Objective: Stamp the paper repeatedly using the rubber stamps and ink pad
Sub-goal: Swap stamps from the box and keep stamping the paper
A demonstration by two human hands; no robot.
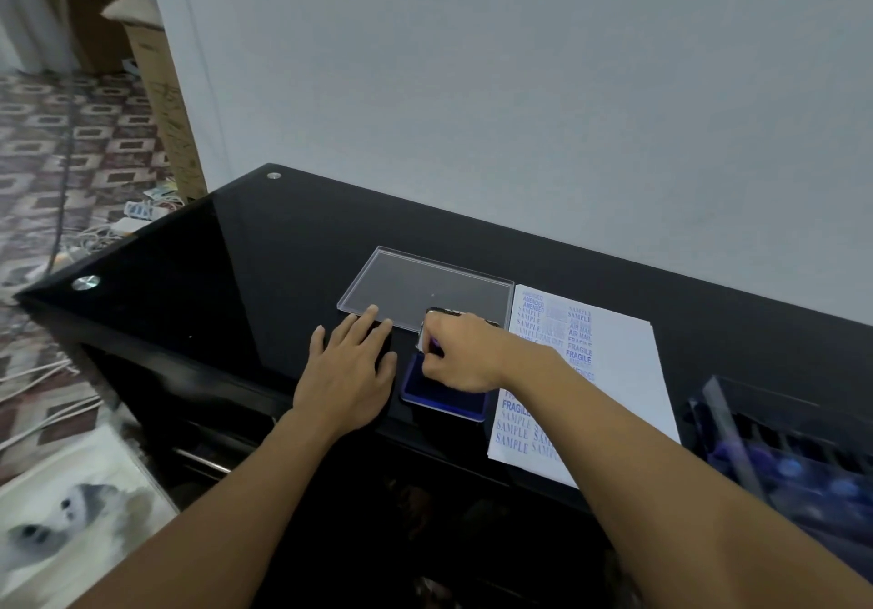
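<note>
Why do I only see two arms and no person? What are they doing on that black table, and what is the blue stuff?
There is just one picture. It comes from a camera worn on a person's head, looking down, so you see only their arms. The left hand lies flat, fingers straight, on the black table. The right hand pinches a small stamp at the blue ink pad, probably to pick up ink. To the right of the pad lies the paper, already printed with blue words such as SAMPLE and FRAGILE. Behind the hands lies a clear plastic lid. At the far right is a blurry clear box with blue things inside. I cannot tell what they are.
</note>
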